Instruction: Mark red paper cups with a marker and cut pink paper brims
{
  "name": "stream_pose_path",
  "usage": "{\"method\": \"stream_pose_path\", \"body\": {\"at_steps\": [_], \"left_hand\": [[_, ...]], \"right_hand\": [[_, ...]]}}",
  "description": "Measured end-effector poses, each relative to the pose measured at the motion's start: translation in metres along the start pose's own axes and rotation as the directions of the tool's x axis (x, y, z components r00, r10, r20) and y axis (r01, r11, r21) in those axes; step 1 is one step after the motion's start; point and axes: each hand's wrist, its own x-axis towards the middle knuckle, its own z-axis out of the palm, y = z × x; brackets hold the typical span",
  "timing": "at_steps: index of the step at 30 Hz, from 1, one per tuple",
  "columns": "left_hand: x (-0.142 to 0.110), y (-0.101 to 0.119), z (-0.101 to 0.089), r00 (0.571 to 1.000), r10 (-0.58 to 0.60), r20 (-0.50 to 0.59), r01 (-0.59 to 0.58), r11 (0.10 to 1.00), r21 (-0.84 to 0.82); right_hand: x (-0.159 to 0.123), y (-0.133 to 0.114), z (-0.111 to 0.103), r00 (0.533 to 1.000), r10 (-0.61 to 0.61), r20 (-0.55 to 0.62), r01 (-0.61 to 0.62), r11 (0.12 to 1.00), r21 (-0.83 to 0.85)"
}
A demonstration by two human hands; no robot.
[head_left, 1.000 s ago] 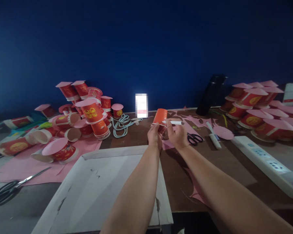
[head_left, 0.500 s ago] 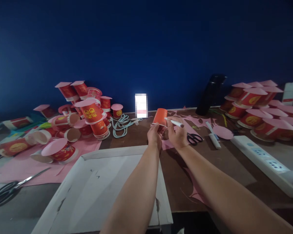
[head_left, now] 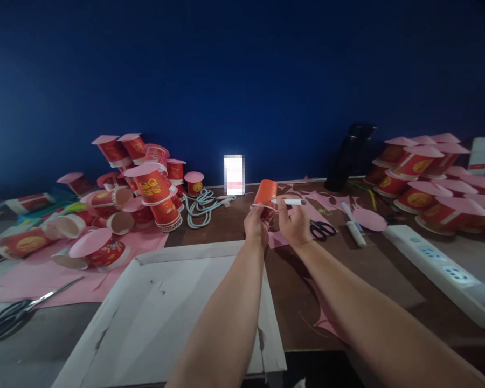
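Observation:
My left hand [head_left: 255,226] is closed on an orange-red paper cup [head_left: 265,192], held upside down above the brown table [head_left: 372,269] near its far middle. My right hand [head_left: 293,222] pinches a white pen-like stick [head_left: 290,202] whose tip lies against the cup's rim. Pink paper scraps [head_left: 275,237] lie right under both hands. Black scissors [head_left: 322,230] rest just right of my right hand.
A heap of red cups with pink paper lids [head_left: 145,186] fills the left. More lidded cups [head_left: 424,172] sit at the right, by a white power strip [head_left: 436,264]. A white tray [head_left: 178,312] lies near me; scissors [head_left: 20,310] at far left, a coiled cord [head_left: 202,206] and a black bottle [head_left: 350,156] behind.
The white stick in my right hand has tipped back to level against the cup's rim after slanting down half a second ago. The cup and my left hand stay put.

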Motion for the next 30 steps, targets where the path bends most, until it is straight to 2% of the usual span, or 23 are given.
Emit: {"method": "stream_pose_path", "body": {"at_steps": [13, 18, 20, 30], "left_hand": [[0.001, -0.001, -0.002, 1.000, 0.002, -0.008, -0.002, 1.000, -0.005], [0.001, 0.004, 0.002, 0.986, -0.061, -0.155, 0.051, 0.996, -0.070], [0.001, 0.006, 0.003, 0.980, -0.086, -0.181, 0.071, 0.993, -0.090], [0.000, 0.010, -0.002, 0.977, -0.184, -0.108, 0.162, 0.969, -0.185]], "right_hand": [[-0.001, 0.001, 0.000, 1.000, 0.025, 0.014, -0.025, 1.000, -0.009], [0.002, -0.001, -0.001, 0.997, -0.010, -0.072, 0.012, 0.999, 0.031], [0.003, -0.002, -0.002, 0.997, -0.021, -0.080, 0.023, 0.999, 0.029], [0.002, 0.000, 0.000, 0.998, -0.012, -0.059, 0.017, 0.997, 0.073]]}}
